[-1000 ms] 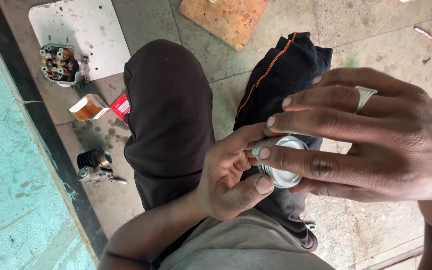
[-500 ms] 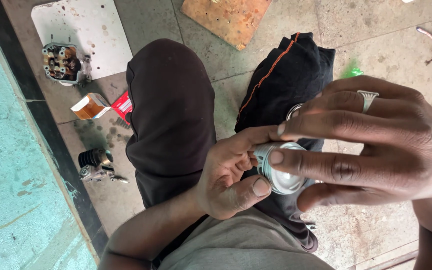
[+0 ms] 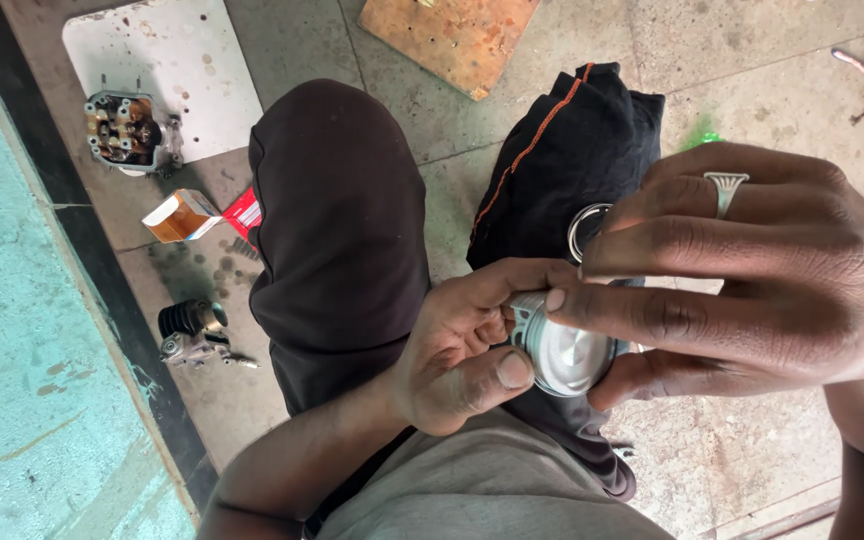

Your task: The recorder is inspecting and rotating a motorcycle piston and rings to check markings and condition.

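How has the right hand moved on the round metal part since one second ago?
Yes. Judged against the dark knee behind, the right hand has risen slightly off the round metal part, and a thin metal ring now shows below its fingers.

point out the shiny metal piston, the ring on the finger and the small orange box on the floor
metal piston (image 3: 570,355), head view, on its shiny round crown between both hands
finger ring (image 3: 725,188), head view, on the silver band's flat top
orange box (image 3: 182,217), head view, on its orange side face
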